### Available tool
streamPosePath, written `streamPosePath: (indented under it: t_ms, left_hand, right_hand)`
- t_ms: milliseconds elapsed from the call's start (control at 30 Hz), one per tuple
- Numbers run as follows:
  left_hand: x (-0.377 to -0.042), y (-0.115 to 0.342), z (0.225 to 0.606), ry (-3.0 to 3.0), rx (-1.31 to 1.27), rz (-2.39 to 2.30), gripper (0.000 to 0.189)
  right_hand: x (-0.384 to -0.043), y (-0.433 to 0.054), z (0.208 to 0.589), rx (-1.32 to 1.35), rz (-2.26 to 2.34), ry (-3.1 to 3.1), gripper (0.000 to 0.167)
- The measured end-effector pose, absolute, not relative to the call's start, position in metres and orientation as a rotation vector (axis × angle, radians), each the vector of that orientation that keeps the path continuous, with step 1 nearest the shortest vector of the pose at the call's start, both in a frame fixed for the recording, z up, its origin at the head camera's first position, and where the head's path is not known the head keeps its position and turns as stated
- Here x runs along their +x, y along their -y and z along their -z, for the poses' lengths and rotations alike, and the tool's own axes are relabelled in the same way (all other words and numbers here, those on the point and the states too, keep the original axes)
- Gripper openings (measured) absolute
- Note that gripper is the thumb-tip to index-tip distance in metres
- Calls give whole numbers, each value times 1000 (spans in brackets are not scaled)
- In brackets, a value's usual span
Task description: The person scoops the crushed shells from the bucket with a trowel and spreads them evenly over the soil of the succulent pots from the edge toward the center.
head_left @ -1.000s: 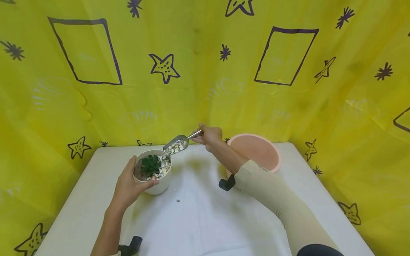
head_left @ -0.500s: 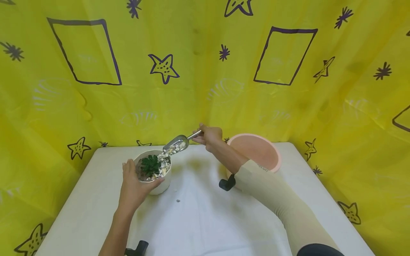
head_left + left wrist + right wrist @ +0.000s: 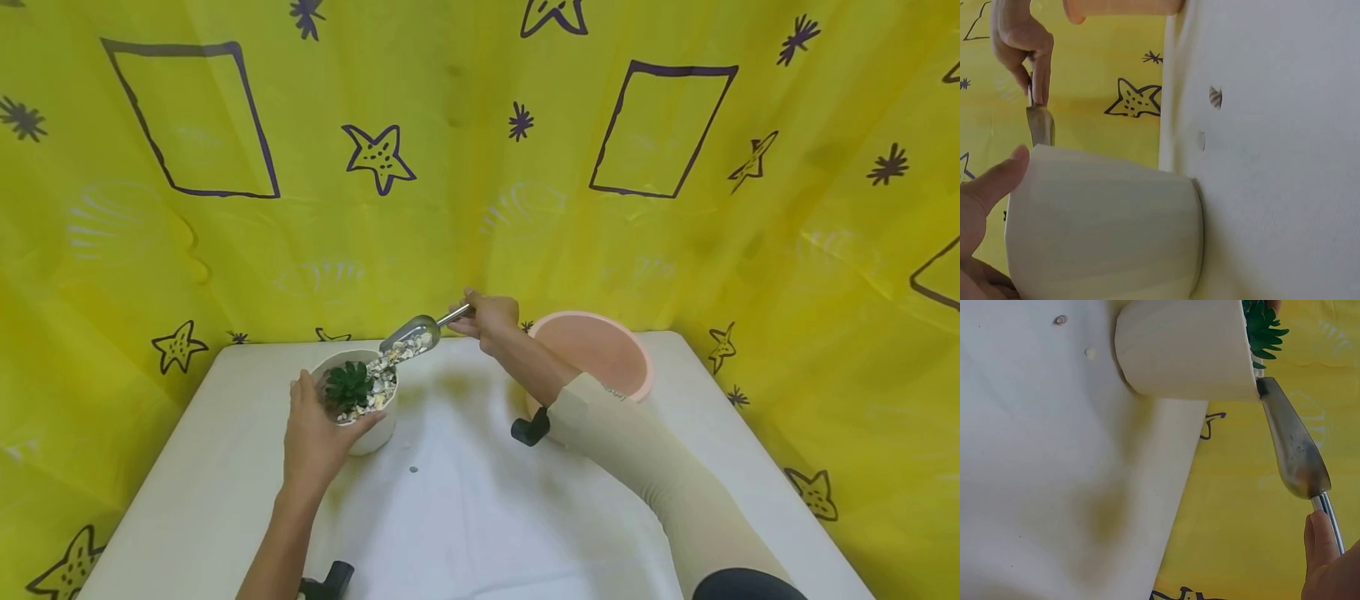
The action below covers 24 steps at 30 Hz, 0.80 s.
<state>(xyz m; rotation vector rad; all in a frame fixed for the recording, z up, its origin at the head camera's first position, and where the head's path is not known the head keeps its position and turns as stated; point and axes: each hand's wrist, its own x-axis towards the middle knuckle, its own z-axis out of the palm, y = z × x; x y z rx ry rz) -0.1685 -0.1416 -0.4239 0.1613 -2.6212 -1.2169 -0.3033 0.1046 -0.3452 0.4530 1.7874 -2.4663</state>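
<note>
In the head view my left hand (image 3: pixel 318 429) holds the white flowerpot (image 3: pixel 373 437) at its near left side, thumb and fingers spread around the rim. A green succulent (image 3: pixel 348 385) stands in the pot, with pale pebbles (image 3: pixel 384 387) over the right part of the surface and darker soil to its left. My right hand (image 3: pixel 491 321) grips the handle of a metal scoop (image 3: pixel 422 322), tilted down to the left. Pebbles lie in the scoop and at its lip, over the pot's far right rim. The right wrist view shows the scoop's underside (image 3: pixel 1297 453) against the rim.
A pink basin (image 3: pixel 592 350) stands at the right, partly behind my right forearm. One small striped shell (image 3: pixel 1215 97) and a pale bit (image 3: pixel 1201 140) lie on the white tabletop (image 3: pixel 465 517) near the pot. A yellow patterned curtain (image 3: pixel 450 233) hangs behind.
Pebbles have slid from the scoop toward the pot, and more pale ones lie near its right rim. My left hand has shifted slightly right and down around the rim. The right hand stays nearly still.
</note>
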Motion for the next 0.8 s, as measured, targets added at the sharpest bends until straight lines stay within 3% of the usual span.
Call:
streamPosePath:
  t_ms: [800]
  left_hand:
    - [-181, 164, 416, 2808, -102, 1247, 125]
  right_hand:
    - [-307, -105, 347, 444, 2481, -1811, 25]
